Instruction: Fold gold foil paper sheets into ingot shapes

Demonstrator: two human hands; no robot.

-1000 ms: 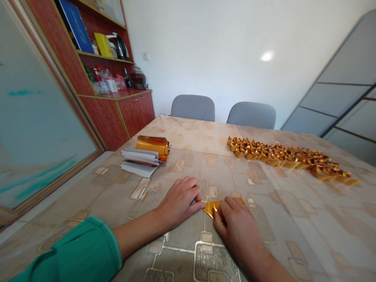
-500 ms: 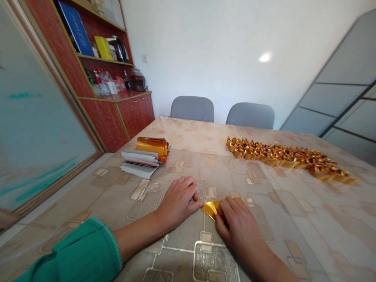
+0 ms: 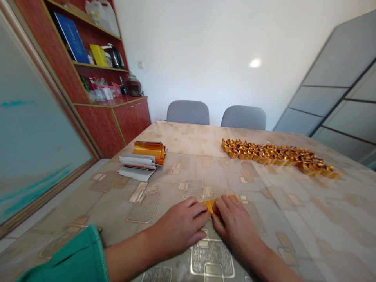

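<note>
Glossy gold foil paper (image 3: 210, 204); smooth, shiny plastic tablecloth (image 3: 293, 219).

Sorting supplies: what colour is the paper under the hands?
Shiny gold paper, seen in the head view.

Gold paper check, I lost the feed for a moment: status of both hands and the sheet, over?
Left hand and right hand both pressing the gold paper flat on the table. Nothing in the way.

Gold foil sheet (image 3: 210, 204) mostly hidden under both hands; green sleeve (image 3: 73, 260) cut off at bottom edge; shelf items (image 3: 100, 88) too small to identify.
</note>
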